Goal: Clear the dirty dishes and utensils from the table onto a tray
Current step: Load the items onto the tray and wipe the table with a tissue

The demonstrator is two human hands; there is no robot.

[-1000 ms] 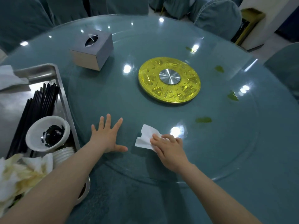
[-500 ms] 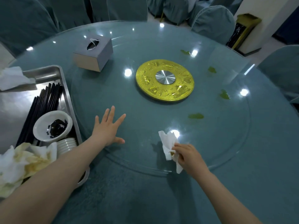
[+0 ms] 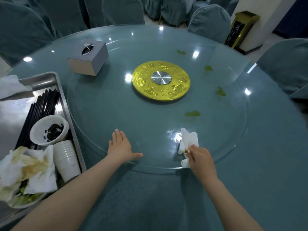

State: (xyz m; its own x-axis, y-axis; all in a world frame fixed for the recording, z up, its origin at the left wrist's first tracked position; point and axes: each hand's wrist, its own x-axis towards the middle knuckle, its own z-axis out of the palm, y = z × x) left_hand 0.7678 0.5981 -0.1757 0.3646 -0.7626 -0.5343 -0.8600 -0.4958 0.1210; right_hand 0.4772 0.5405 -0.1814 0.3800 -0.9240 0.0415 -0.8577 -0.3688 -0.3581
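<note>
Flat on the glass turntable (image 3: 216,124), the left hand (image 3: 119,147) rests with fingers straight and thumb spread, holding nothing. Well apart from it, the right hand (image 3: 199,157) pinches a crumpled white napkin (image 3: 188,142), stained, it seems, with something orange. At the table's left edge sits the metal tray (image 3: 66,104), carrying black chopsticks (image 3: 40,110), a dirty white bowl (image 3: 49,132), stacked cups (image 3: 66,157) and soiled napkins (image 3: 30,169).
</note>
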